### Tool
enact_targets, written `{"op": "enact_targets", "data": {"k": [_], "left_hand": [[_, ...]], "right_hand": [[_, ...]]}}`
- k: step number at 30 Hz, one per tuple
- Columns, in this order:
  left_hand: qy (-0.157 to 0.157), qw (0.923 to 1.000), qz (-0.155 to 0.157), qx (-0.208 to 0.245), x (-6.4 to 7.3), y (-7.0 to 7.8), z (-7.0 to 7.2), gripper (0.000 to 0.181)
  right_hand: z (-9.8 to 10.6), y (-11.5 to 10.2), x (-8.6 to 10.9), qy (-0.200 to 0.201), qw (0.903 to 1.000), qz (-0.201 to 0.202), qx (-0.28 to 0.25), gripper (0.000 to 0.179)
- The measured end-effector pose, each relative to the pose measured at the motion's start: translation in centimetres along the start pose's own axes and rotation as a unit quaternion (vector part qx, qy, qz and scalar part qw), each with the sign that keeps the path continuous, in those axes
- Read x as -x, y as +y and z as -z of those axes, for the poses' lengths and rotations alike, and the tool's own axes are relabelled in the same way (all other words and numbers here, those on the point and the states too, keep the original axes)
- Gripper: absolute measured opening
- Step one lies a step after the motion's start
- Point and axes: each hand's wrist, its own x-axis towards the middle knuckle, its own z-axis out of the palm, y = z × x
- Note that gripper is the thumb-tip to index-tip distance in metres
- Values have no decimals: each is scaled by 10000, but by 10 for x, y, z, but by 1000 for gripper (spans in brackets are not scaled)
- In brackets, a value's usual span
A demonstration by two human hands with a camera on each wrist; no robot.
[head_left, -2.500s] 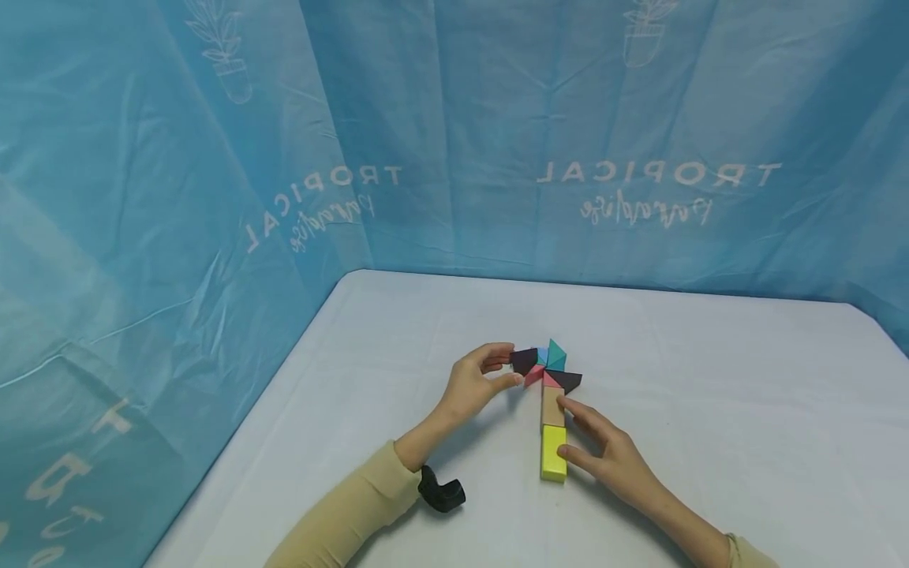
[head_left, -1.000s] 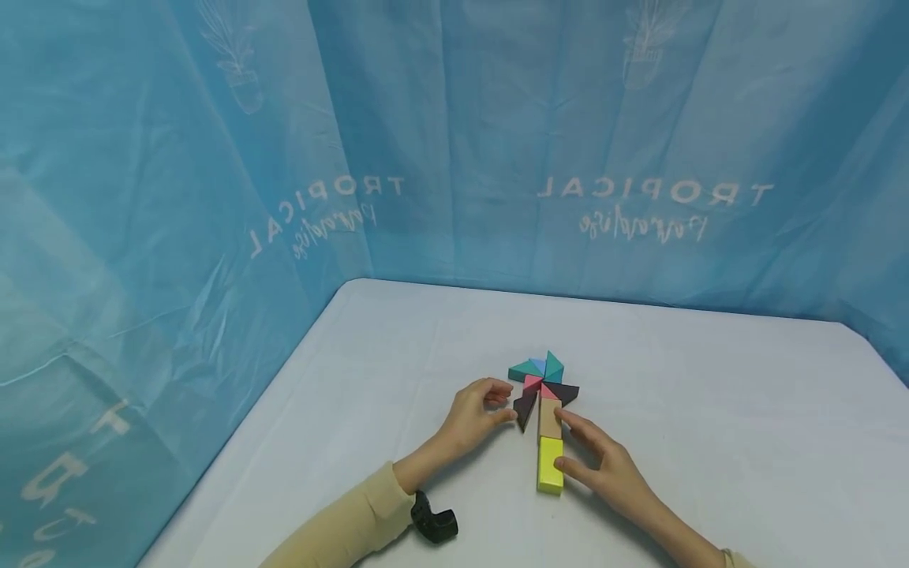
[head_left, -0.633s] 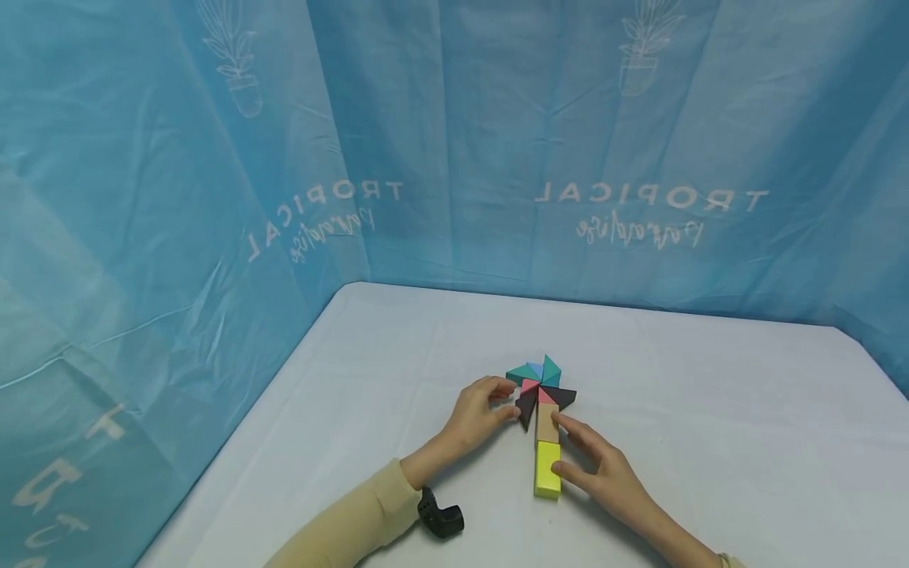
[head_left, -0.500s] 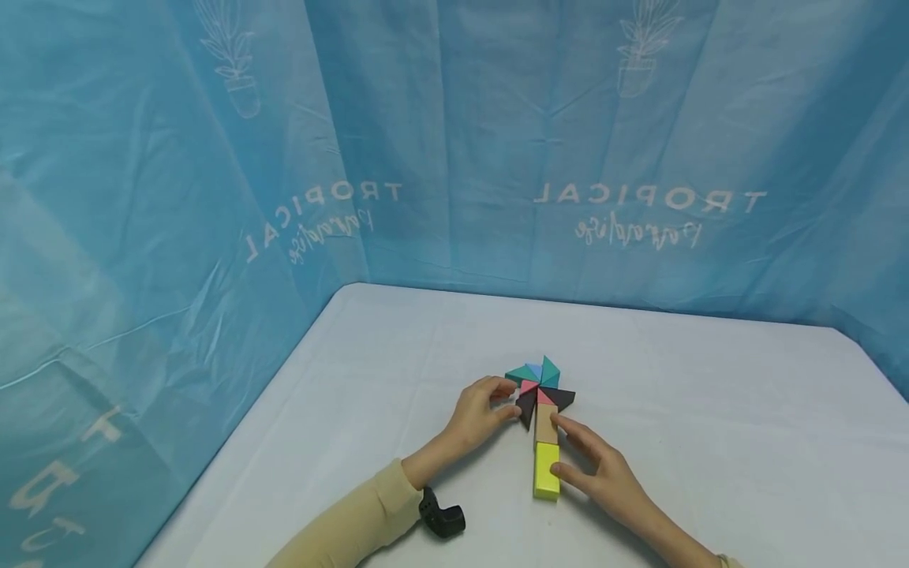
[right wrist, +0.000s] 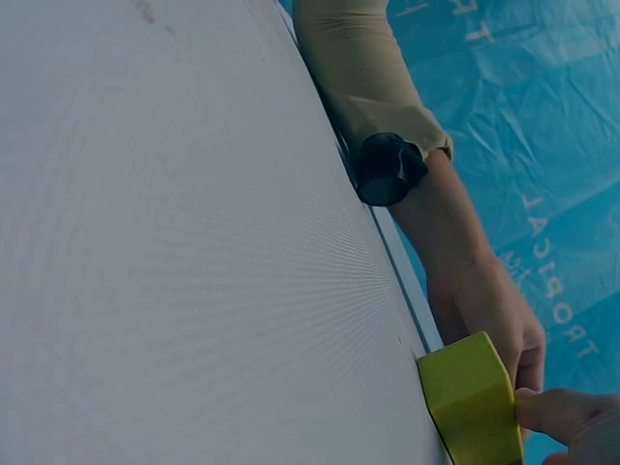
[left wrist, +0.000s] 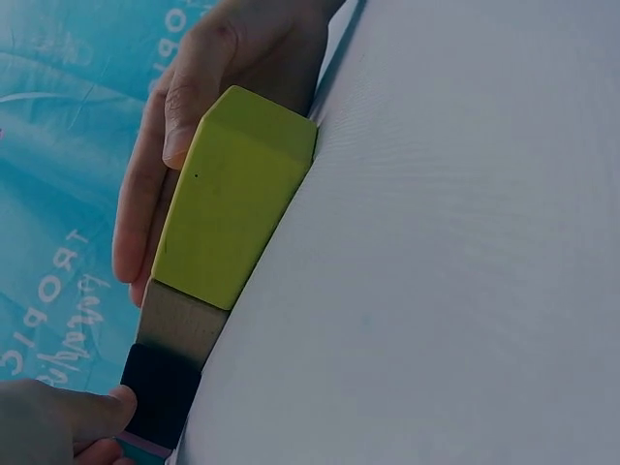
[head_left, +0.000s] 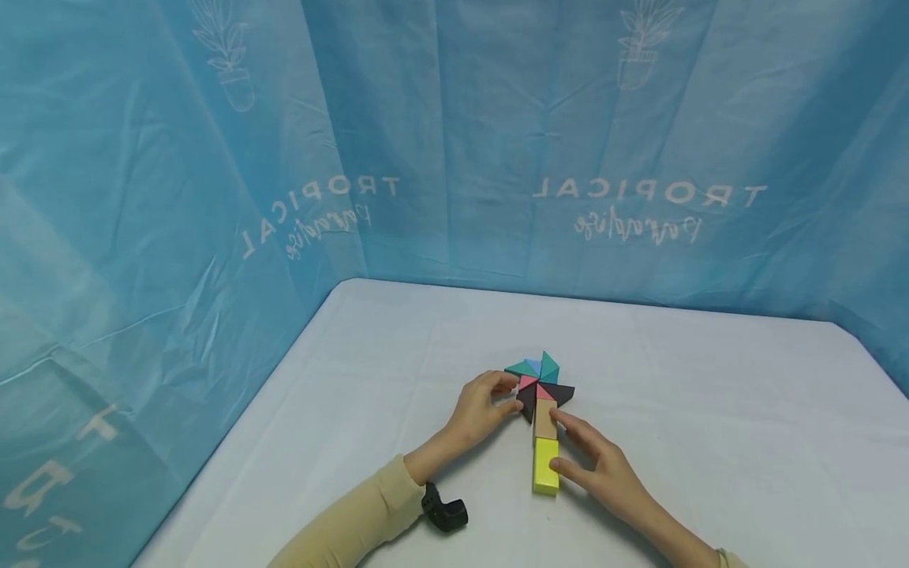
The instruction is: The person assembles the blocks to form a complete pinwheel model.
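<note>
Colored wooden blocks lie on the white table as a pinwheel on a stem. The stem is a yellow block (head_left: 546, 468) and a plain wooden block (head_left: 545, 421) end to end. Around the center are a pink block (head_left: 526, 382), teal triangles (head_left: 550, 368), a blue block (head_left: 533, 365) and a black triangle (head_left: 561, 393) on the right. My left hand (head_left: 477, 410) pinches the lower-left black block (head_left: 527, 401) between thumb and curled fingers. My right hand (head_left: 604, 469) rests along the stem's right side, index finger by the wooden block, thumb touching the yellow one, fingers extended.
A white cloth covers the table (head_left: 710, 410). Blue curtains (head_left: 568, 142) with white lettering hang behind it and on the left. A black wrist device (head_left: 445, 509) sits at my left wrist, beside the beige sleeve (head_left: 362, 513).
My left hand has swung the black block from the pinwheel's left to its lower left, uncovering the left teal triangle, then slid it inward against the pink block. The right hand keeps its place.
</note>
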Motion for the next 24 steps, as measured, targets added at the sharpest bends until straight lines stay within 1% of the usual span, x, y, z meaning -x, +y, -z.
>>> {"op": "enact_targets", "data": {"k": [7, 11, 17, 24], "left_hand": [[13, 10000, -21, -1, 3, 3, -2, 32], [50, 10000, -84, -19, 1, 2, -3, 31], [75, 10000, 17, -10, -1, 3, -3, 32], [111, 9999, 8, -88, -2, 1, -5, 31]], "right_hand": [[-2, 1, 3, -9, 10000, 41, -36, 63], [-2, 0, 2, 24, 10000, 67, 35, 63], [0, -2, 1, 53, 10000, 11, 43, 63], [0, -3, 2, 92, 9999, -3, 85, 63]]}}
